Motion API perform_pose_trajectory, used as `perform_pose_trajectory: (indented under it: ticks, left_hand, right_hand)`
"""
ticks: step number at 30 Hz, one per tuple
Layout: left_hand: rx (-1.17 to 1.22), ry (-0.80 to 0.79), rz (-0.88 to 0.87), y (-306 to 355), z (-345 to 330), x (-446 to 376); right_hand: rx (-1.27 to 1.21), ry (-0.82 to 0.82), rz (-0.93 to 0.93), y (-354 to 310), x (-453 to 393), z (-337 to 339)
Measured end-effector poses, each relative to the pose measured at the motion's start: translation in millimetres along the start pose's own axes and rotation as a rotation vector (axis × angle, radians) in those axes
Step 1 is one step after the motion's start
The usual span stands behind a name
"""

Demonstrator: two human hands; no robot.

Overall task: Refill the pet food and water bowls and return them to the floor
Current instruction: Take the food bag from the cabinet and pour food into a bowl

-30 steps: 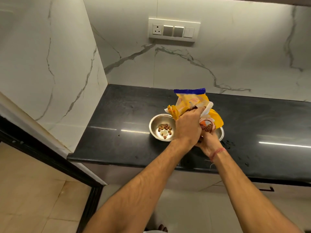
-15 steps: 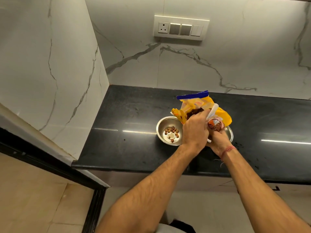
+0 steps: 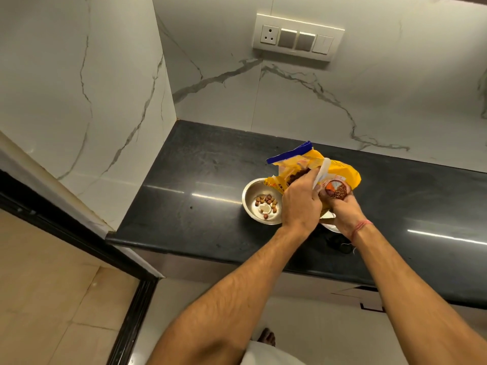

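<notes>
- We look down at white marble walls [image 3: 79,75] with grey veins, which meet in a corner behind the work surface.
- Below them our black countertop [image 3: 200,180] runs from that corner off to the right, glossy, with streaks of light across it.
- A tan tiled floor [image 3: 39,285] lies down at the left, past a dark door frame [image 3: 126,325].
- On the back wall sits a switch panel [image 3: 297,36] with one socket and three switches.
- Our yellow food bag [image 3: 340,172], blue along its top edge, is tilted above the two bowls, its mouth turned toward the left one; dark kibble shows inside the opening.
- The left steel bowl [image 3: 253,193] stands on the countertop near its front edge, just left of our hands.
- A second steel bowl [image 3: 330,226] is mostly hidden under our hands and the bag; only a sliver of its rim shows.
- Our left hand [image 3: 300,204] grasps the bag at its open mouth, fingers curled over the edge.
- Our right hand [image 3: 342,209] clasps the lower part of the bag from beneath; a red thread [image 3: 362,226] circles that wrist.
- A few brown kibble pieces [image 3: 267,202] and one pale piece lie on the bottom of the left bowl.
</notes>
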State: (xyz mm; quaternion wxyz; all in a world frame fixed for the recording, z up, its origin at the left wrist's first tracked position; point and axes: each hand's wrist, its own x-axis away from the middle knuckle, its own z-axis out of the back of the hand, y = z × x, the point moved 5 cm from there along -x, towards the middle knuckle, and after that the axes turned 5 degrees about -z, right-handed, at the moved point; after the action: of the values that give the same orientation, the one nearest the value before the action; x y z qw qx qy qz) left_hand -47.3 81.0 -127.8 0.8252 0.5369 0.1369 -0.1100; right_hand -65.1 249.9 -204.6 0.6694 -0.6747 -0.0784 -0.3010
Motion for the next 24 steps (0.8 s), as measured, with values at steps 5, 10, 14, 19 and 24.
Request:
perform_pose_trajectory:
  ticks: [5, 10, 14, 19, 24]
  left_hand:
    - [0.024, 0.045, 0.043, 0, 0, 4]
    - [0.051, 0.088, 0.104, -7, -6, 7]
    - [0.046, 0.103, 0.147, -15, -11, 5]
    - [0.083, 0.138, 0.213, -12, -7, 6]
    - [0.133, 0.122, 0.223, -13, -9, 9]
  right_hand:
    - [0.010, 0.003, -0.012, -5, -3, 1]
    - [0.038, 0.041, -0.002, -12, -5, 2]
    - [0.059, 0.056, -0.021, -9, -6, 2]
    - [0.126, 0.066, -0.020, -12, -6, 0]
    - [0.153, 0.092, -0.010, -13, -4, 0]
